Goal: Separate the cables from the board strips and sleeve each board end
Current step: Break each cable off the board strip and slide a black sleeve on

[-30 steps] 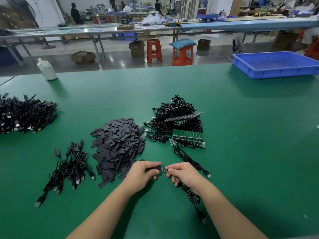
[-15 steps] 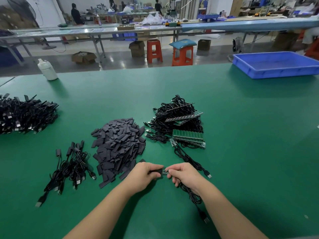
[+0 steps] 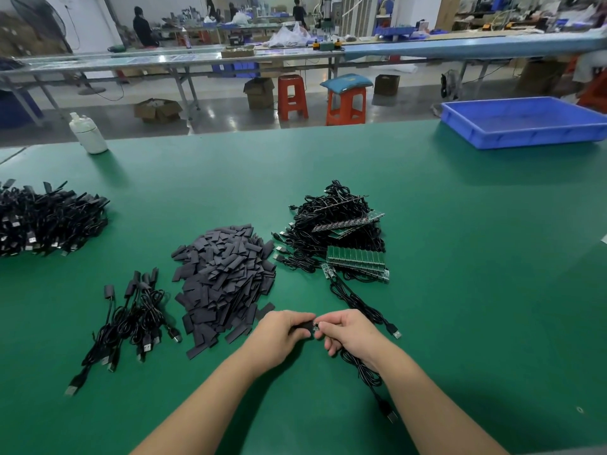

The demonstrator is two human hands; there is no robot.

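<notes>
1. Nearest, low and central on the green worktop point(image 3: 460, 290), two bare hands meet fingertip to fingertip. The left hand point(image 3: 279, 333) pinches a black sleeve point(image 3: 303, 325). The right hand point(image 3: 348, 333) pinches a small board end point(image 3: 315, 326), with its cable point(image 3: 364, 372) trailing back under the wrist.
2. The board end lies just right of the sleeve, touching its mouth. Both share one left-to-right axis, and the board points left, into the sleeve. Each hand is equally near the join. How far the board is in, I cannot tell.
3. I judge the next move is a straight push along that axis.
4. Left of the hands lies a small bundle of sleeved cables point(image 3: 131, 316).
5. Just beyond the hands sits the sleeve pile point(image 3: 223, 274).
6. Farther right, the board strips point(image 3: 356, 257) rest on tangled cables, not yet separated.
</notes>
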